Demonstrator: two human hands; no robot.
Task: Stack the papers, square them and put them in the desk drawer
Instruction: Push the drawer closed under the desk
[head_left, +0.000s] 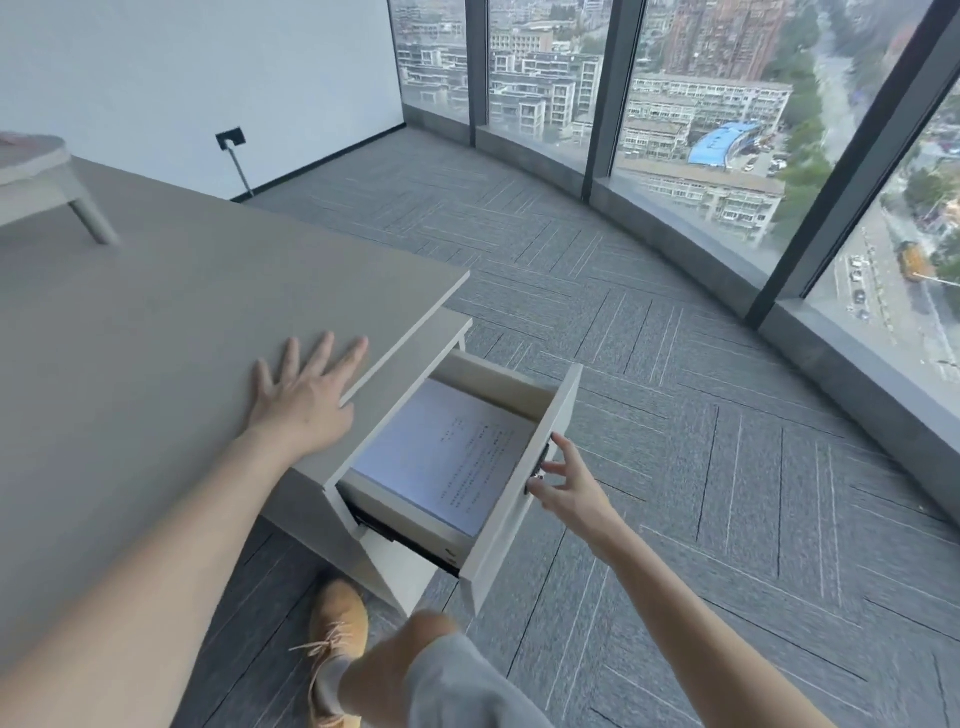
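— What holds what here, starting with the biggest thing?

— The grey desk (156, 322) fills the left of the view. Its drawer (511, 493) is pulled out from the desk's right end, and the papers (447, 457) lie flat inside it as one stack, printed side up, edges lined up as far as can be seen. The stack covers most of the drawer floor; the part nearest the desk is in shadow under the top.

— And on the desk itself?

— At the desk's far left corner stands a small grey riser (36, 171) on slanted legs. Whatever lies on it is cut off by the frame edge.

— Beyond the desk?

— Grey carpet, then tall windows with dark frames (605, 93) curving round, well apart from the desk. A black wall socket (230, 138) sits on the white wall behind the desk.

— The hands?

— The left hand (306, 395) lies flat on the desk top near the drawer end, fingers spread, gripping nothing. The right hand (563, 480) is at the drawer's front panel, fingers loosely curled at the dark handle (540, 462); whether they clasp it I cannot tell.

— Anything below?

— A tan laced shoe (335, 639) on the carpet, under the drawer, beside the desk's base.
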